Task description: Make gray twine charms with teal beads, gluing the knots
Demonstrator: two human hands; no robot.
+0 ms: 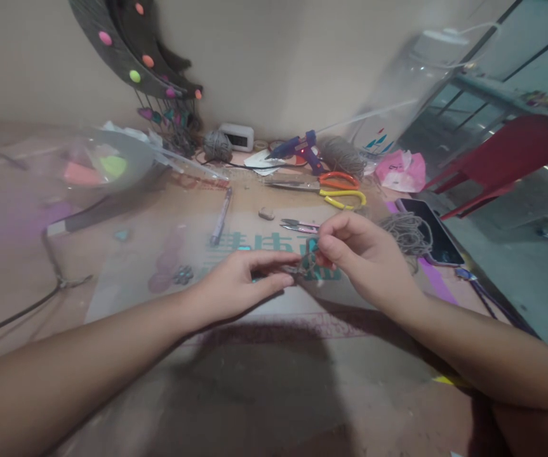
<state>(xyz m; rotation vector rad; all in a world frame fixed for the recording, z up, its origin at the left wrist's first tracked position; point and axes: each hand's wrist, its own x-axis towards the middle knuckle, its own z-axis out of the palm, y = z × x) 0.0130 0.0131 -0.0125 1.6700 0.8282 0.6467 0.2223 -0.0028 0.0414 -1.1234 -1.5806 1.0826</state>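
We're pinching a small, blurred grey yarn piece (308,259) between the fingertips of our left hand (242,279) and right hand (366,257), fingers hiding its shape! Below, large teal printed characters (223,240) on a pale sheet (126,282), partly covered; we can't read them all. Tan tabletop (164,198), beige wall (264,63), red plastic chair (521,152) cut off rightward.

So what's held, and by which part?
Apparently a small grey yarn piece: left hand at one side, right hand at the other; blur hides the exact grip.
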